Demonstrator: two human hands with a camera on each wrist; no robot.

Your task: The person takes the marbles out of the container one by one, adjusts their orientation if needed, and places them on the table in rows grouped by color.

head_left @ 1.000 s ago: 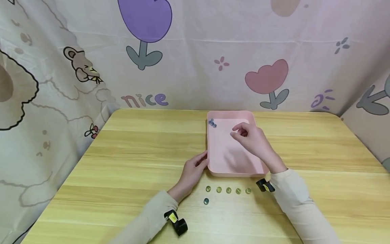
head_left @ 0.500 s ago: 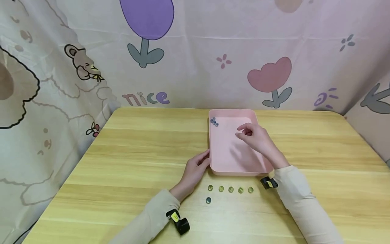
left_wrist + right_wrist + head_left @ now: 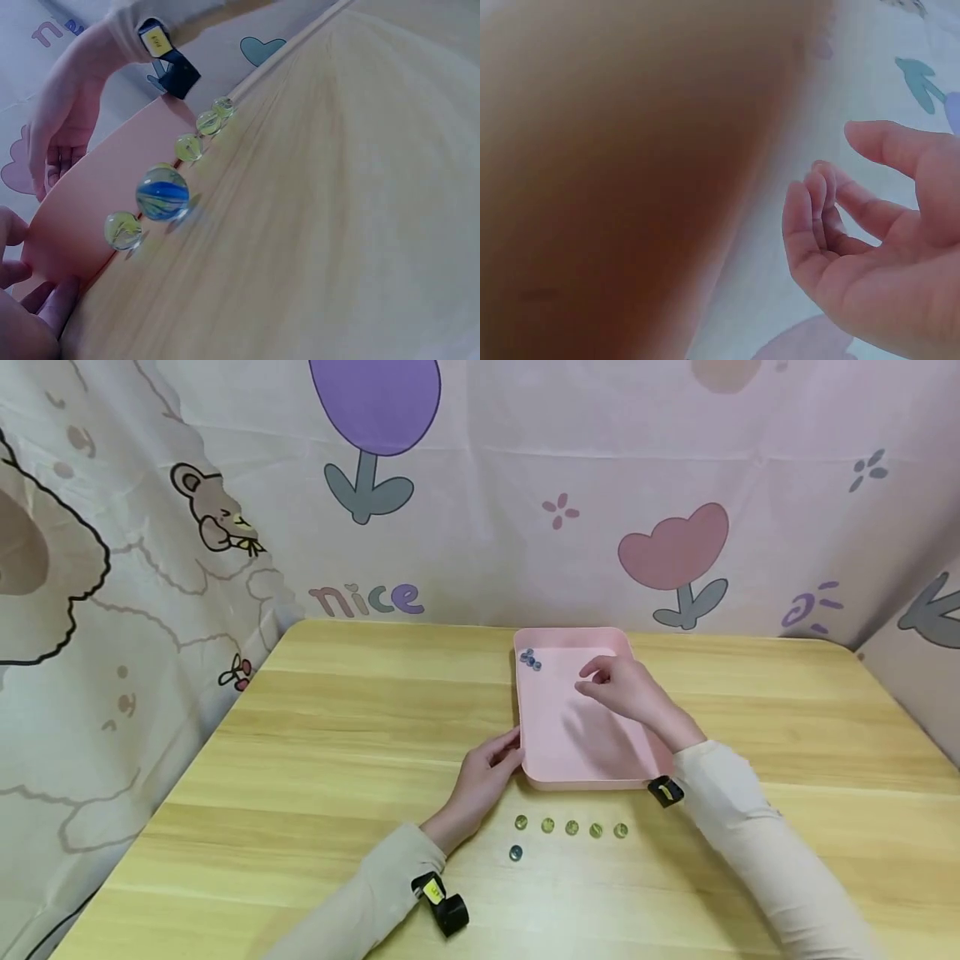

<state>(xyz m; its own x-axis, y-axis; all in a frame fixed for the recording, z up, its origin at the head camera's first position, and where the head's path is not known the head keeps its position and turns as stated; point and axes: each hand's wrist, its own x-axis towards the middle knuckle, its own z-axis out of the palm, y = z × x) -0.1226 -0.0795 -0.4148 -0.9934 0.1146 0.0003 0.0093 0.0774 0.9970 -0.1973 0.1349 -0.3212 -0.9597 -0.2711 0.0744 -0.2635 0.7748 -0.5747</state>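
My left hand (image 3: 482, 777) rests at the left side of a shallow pink tray (image 3: 551, 784), its fingertips touching the outside of the wall near the front corner. Over the right part of the tray hovers my right hand (image 3: 622, 687), fingers loosely bent, thumb apart, nothing between them in the right wrist view. Several small blue glass marbles (image 3: 532, 662) cluster in the tray's far left corner. On the table in front lies a row of yellow-green marbles (image 3: 572, 827). A single blue-streaked marble (image 3: 163, 193) lies on the near side of that row's left end.
The light wooden table (image 3: 337, 735) extends on both sides of the tray. Behind it hangs a patterned cloth (image 3: 495, 552), with more cloth at the left and right. Each sleeve carries a black wrist strap (image 3: 442, 906).
My right wrist and forearm have moved slightly forward, while the right fingers stay over the tray. The head view has shifted a little. My left hand and the marbles keep their places.
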